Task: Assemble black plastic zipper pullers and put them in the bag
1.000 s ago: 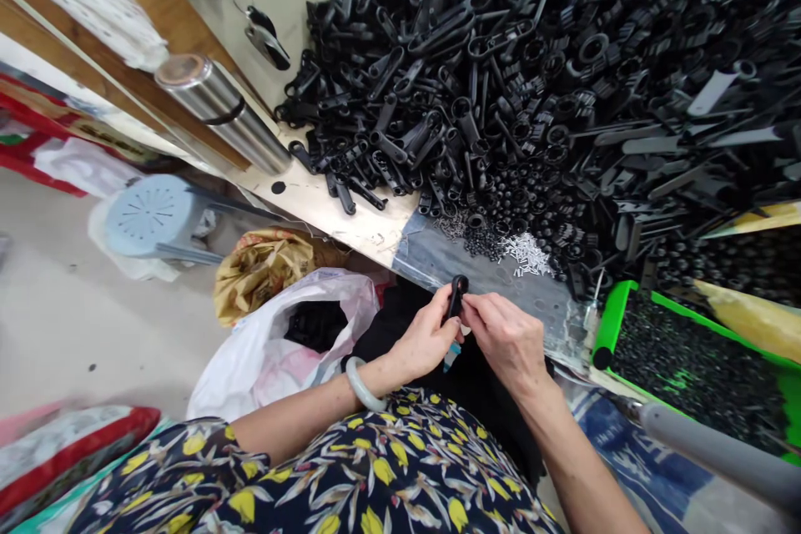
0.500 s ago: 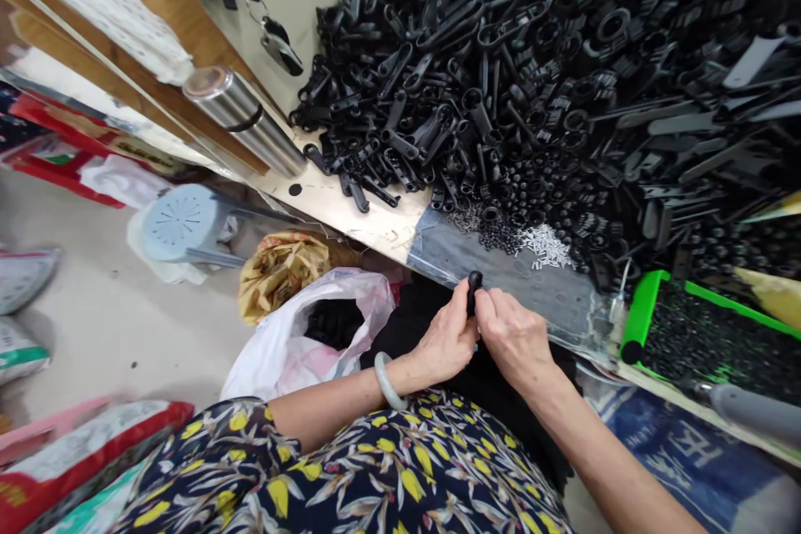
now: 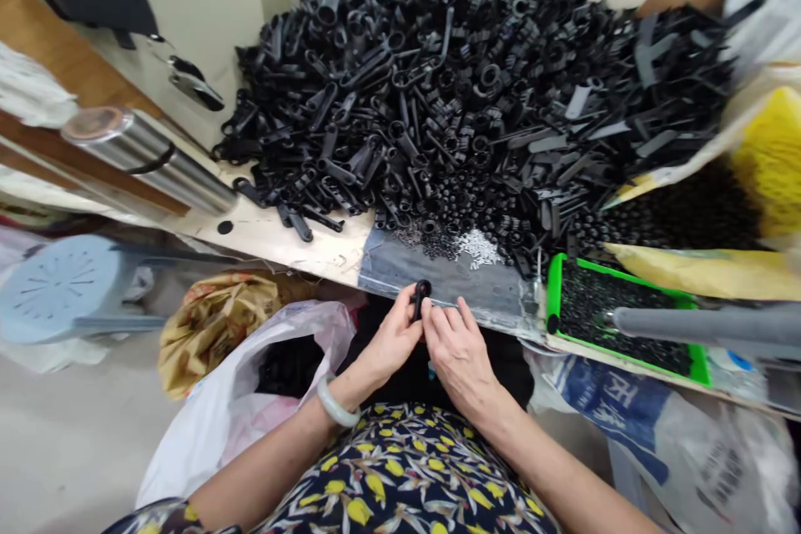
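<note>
A pale bangle [image 3: 333,406] goes with a dark top [image 3: 400,484] patterned in yellow flowers

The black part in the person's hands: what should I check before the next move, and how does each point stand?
1. Black part gripped: ok, the left hand holds it.
2. Right hand in place: ok, it is right at the part.
3. A small piece in the right hand: cannot tell; any such piece is too small or hidden.
4. Silver pins uncovered: ok, they lie in a loose heap in front of the big black pile.
5. Full view into the green tray: not ok, a grey bar crosses in front of some of it.
6. Steel flask away from the hands: ok, it is well to their left.
</note>
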Tool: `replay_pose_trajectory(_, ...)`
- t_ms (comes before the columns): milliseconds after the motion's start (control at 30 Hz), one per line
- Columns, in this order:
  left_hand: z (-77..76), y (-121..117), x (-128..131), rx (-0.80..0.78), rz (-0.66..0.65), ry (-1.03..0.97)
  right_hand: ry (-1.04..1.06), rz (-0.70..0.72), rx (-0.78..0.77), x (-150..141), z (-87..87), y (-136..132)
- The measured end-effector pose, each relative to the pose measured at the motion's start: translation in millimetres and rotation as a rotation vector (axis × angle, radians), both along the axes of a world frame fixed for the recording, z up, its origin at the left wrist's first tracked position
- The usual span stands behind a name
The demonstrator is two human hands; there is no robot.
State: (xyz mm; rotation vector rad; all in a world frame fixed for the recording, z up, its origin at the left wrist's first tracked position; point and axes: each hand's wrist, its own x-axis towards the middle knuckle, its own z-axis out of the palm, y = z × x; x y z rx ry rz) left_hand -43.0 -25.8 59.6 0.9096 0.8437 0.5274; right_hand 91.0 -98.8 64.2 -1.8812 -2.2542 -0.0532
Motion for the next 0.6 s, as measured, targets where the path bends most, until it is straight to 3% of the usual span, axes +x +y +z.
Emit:
replay_pose_trajectory(100, 10.7, 5.4, 0.0, -0.122, 0.010, -0.044, 0.240, 0.062, -0.076, 38.5, 15.0, 5.8)
replay_pose_trajectory(167, 17.0, 11.2, 0.7, -0.148, 0.001, -0.041, 0.341, -0.042, -0.047, 75.0, 24.9, 7.8)
replay_pose_trajectory(267, 24.8, 19.7, 4.4, -0.113, -0.006, -0.033, 0.050, -0.375, 0.099, 122.3, 30.7, 11.4)
replay_pose_trajectory(333, 28.9, 23.2, 9.1, -0.077, -0.010, -0.034, -0.204, -0.506, 0.114, 139.4, 27.6, 16.6)
replay_pose_trajectory(433, 32.8, 25.3, 18.4, -0.052, -0.009, -0.057, -0.359, -0.583, 0.101, 146.3, 19.6, 27.3)
replay_pose_trajectory(600, 32.4, 28.4, 35.5, -0.032, 0.088, -0.060, -0.354, -0.606, 0.147, 145.3, 22.0, 32.6)
